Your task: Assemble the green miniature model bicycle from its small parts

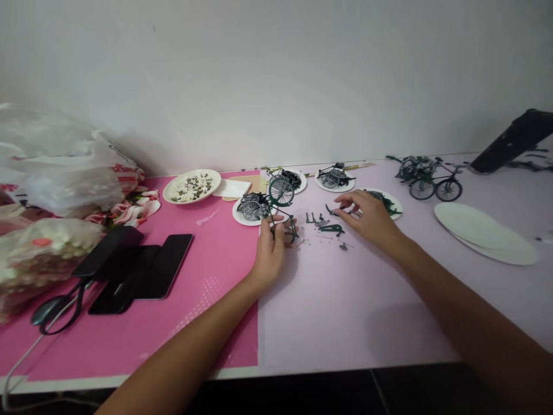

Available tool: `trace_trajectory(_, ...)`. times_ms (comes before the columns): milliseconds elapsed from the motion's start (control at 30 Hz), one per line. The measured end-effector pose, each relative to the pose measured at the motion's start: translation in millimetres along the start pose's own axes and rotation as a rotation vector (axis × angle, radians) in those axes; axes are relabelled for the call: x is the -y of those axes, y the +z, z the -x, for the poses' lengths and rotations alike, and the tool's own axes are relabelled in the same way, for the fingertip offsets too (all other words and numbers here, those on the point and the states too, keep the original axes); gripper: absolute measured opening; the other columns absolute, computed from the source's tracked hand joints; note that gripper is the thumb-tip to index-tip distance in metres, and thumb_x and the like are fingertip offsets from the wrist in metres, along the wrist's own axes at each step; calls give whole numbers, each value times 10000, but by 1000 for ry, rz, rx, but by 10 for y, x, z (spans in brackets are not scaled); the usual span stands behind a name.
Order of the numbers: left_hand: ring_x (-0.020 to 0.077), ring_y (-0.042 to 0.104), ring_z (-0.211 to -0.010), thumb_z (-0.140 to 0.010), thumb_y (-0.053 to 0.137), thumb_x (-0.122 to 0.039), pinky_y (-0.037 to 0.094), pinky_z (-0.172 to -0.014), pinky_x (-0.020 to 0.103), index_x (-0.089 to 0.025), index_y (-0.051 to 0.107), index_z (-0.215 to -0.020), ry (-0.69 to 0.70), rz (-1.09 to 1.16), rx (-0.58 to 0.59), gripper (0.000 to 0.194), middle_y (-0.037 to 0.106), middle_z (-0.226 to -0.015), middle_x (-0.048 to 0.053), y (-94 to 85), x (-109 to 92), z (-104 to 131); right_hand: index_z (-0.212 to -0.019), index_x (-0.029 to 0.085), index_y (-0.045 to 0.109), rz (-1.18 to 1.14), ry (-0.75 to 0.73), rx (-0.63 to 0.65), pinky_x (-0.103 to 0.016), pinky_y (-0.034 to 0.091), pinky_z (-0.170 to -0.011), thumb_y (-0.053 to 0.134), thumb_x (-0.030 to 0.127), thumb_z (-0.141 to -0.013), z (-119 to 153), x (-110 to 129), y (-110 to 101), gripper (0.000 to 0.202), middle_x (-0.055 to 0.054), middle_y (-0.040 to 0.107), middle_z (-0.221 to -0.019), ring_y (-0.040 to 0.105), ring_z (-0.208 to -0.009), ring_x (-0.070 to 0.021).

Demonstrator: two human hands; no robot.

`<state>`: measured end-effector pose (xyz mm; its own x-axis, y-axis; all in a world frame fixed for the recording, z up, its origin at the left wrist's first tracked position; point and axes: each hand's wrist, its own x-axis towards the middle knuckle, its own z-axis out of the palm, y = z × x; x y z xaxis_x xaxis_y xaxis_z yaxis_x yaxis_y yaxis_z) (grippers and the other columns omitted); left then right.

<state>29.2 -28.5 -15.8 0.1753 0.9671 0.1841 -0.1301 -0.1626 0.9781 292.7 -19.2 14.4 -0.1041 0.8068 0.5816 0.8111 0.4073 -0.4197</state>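
My left hand [271, 248] is closed around a dark green miniature bicycle frame [290, 222] with a spoked wheel [281, 190] at its upper end. To the right, the fingers of my right hand [365, 216] pinch a small, dark curved part [330, 211], perhaps a handlebar, just above the table. Between my hands lie several loose pieces, among them a green chain-guard-like piece [331, 229] and a small grey part [343, 246]. A plate of green parts [395, 210] is partly hidden behind my right hand.
White plates of wheels [250, 212] and dark parts [334, 177] stand behind my hands. A bowl of small pieces [192, 187] is back left. Miniature bicycles [436, 184] and white oval plates [484, 230] lie right. Phones [166, 268] and plastic bags [64, 167] occupy the left.
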Motion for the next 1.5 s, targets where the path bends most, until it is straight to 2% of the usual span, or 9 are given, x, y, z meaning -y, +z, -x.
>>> trace_trajectory(100, 175, 744, -922, -1081, 470, -475, 617, -695, 299, -221, 425, -1191, -14, -4, -44, 281, 714, -1283, 157, -1, -20, -8, -1054, 248, 748, -9, 13, -91, -426, 561, -809, 663, 378, -977, 1, 39, -18, 174, -90, 720, -1003, 678, -908, -269)
trace_trajectory(233, 205, 756, -982, -1062, 512, -471, 628, -681, 303, -217, 449, -1183, -35, 24, -49, 288, 699, -1322, 163, 21, -60, 4, -966, 269, 783, -99, 56, -215, -451, 601, -819, 676, 425, -982, 27, 119, 5, 190, -88, 748, -1015, 707, -930, -279)
trace_trajectory(400, 204, 759, -966, -1022, 580, -490, 620, -634, 284, -227, 480, -1218, -73, 77, 26, 344, 652, -1424, 166, 57, -71, 36, -1021, 261, 736, -486, 97, -179, -401, 669, -683, 655, 484, -1001, 163, 312, 223, 238, -76, 803, -1104, 767, -893, -248)
trace_trajectory(467, 188, 759, -906, -1014, 593, -496, 619, -631, 279, -224, 483, -1230, -95, 84, 46, 364, 680, -1377, 164, 65, -60, 39, -1042, 263, 710, -576, 111, -150, -385, 684, -664, 626, 503, -1016, 226, 422, 315, 256, -81, 796, -1197, 778, -915, -238)
trace_trajectory(533, 191, 761, -905, -1009, 604, -493, 620, -637, 276, -213, 485, -1226, -114, 87, 67, 374, 713, -1296, 160, 71, -47, 35, -1057, 266, 693, -609, 97, -121, -375, 694, -668, 600, 507, -1032, 273, 523, 375, 260, -71, 812, -1156, 785, -866, -217)
trace_trajectory(767, 217, 771, -927, -1008, 610, -467, 628, -654, 299, -201, 477, -1195, -149, 123, 123, 352, 764, -1130, 146, 73, -32, 28, -1030, 258, 729, -553, 83, -77, -371, 684, -756, 608, 508, -1031, 295, 608, 408, 277, -47, 816, -975, 789, -808, -205)
trace_trajectory(1233, 199, 770, -864, -991, 641, -472, 605, -654, 290, -204, 488, -1177, -157, 135, 137, 360, 763, -1135, 132, 70, -52, 30, -1033, 257, 713, -577, 122, -68, -369, 691, -729, 633, 507, -1015, 328, 565, 448, 263, -58, 814, -1008, 776, -880, -219)
trace_trajectory(1333, 182, 763, -818, -1006, 617, -424, 589, -650, 284, -201, 480, -1178, -176, 125, 136, 313, 758, -1103, 118, 72, -47, 21, -1006, 265, 749, -520, 73, -77, -369, 668, -723, 661, 509, -997, 298, 606, 397, 260, -61, 812, -987, 769, -877, -225)
trace_trajectory(1500, 155, 739, -685, -1021, 565, -358, 528, -593, 262, -219, 423, -1122, -191, 110, 151, 223, 736, -991, 54, 69, -20, 2, -830, 279, 767, -387, -32, -150, -388, 617, -681, 737, 543, -929, 231, 662, 326, 284, -64, 779, -858, 729, -822, -252)
